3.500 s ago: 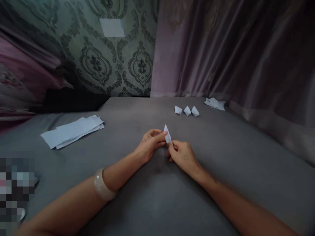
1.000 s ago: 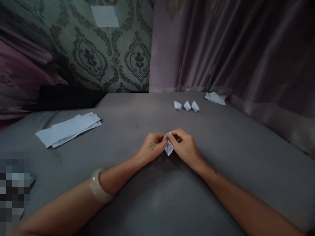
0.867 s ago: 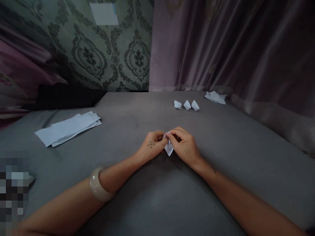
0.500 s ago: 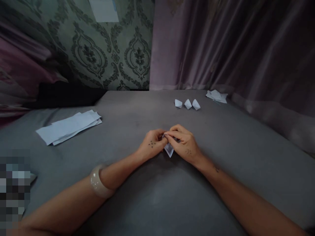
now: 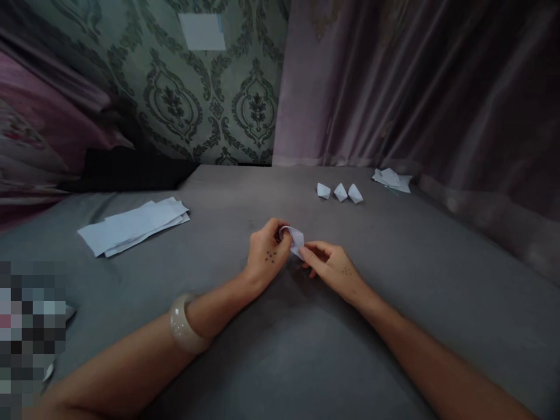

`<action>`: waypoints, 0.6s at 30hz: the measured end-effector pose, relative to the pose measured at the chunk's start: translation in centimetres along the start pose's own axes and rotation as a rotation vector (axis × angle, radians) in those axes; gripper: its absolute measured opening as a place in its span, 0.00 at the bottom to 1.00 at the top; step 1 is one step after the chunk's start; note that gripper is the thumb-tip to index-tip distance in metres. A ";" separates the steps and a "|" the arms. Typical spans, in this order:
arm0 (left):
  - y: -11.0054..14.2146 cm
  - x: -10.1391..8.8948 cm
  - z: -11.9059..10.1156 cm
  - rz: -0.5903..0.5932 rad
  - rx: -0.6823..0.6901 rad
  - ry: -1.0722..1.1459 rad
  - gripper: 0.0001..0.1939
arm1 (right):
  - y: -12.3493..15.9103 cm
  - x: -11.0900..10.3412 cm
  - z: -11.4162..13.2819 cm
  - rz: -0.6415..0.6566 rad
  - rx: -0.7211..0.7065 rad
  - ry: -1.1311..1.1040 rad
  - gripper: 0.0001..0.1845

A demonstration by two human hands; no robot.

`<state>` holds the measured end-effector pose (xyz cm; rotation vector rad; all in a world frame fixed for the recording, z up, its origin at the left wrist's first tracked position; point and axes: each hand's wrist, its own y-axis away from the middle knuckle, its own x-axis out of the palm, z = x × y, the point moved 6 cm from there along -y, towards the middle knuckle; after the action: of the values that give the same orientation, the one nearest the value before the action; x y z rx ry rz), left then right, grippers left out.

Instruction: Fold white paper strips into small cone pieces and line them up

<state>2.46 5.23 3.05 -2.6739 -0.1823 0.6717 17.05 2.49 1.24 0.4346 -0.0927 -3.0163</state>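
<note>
A small folded piece of white paper (image 5: 297, 238) is held between my two hands, near the middle of the view. My left hand (image 5: 269, 248) is closed on its left side, with the thumb pushed in behind a fold and the fingertips partly hidden. At the paper's lower right corner, my right hand (image 5: 335, 265) pinches it between thumb and finger. Three small folded white paper shapes (image 5: 340, 192) stand in a row beyond my hands, a little to the right.
A stack of long white paper strips (image 5: 135, 226) lies on the grey cloth surface (image 5: 280, 361) at left. Several loose paper pieces (image 5: 392, 179) lie at the back right by the purple curtain (image 5: 350, 76). Black cloth (image 5: 135, 169) lies at the back left.
The folded paper has been turned and its pointed end no longer faces me. My right hand has shifted down and right to its lower corner. The view has tilted slightly.
</note>
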 end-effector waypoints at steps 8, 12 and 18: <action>0.0 0.1 0.2 0.016 -0.024 0.045 0.09 | -0.2 0.3 -0.6 -0.007 0.037 -0.021 0.09; 0.2 0.3 0.3 0.019 -0.018 0.072 0.09 | -0.3 0.2 -0.8 -0.012 0.047 -0.023 0.10; 0.4 0.4 0.0 0.034 0.024 0.135 0.10 | -0.3 0.0 -0.9 -0.057 0.092 -0.015 0.08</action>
<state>2.85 4.92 2.65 -2.6928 -0.0921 0.4981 17.26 2.73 0.33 0.4302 -0.2249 -3.0808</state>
